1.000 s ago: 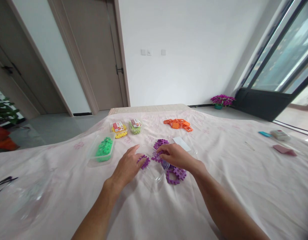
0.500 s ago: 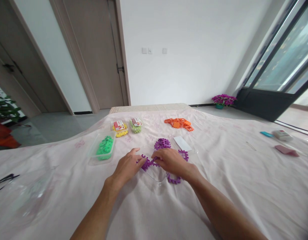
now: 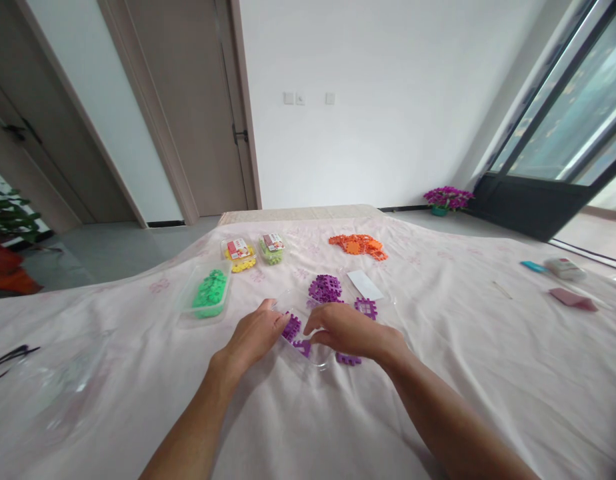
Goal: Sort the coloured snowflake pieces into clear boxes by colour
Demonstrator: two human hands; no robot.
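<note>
Pale cloth (image 3: 288, 427), clear tray (image 3: 322, 367) on it, purple pieces (image 3: 291, 328) inside. My left hand (image 3: 253, 337) sits at tray's left side, probably steadying, grip unclear; right hand (image 3: 345, 327) above tray, fingers parted, seemingly empty.

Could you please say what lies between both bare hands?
In the head view, purple notched plastic pieces in a clear plastic container lie between left hand and right hand.

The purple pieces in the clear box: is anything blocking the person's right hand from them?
Nothing visible does. The right hand is over the clear box, its fingertips right beside the purple pieces. The left hand is at the box's left side, not between them.
</note>
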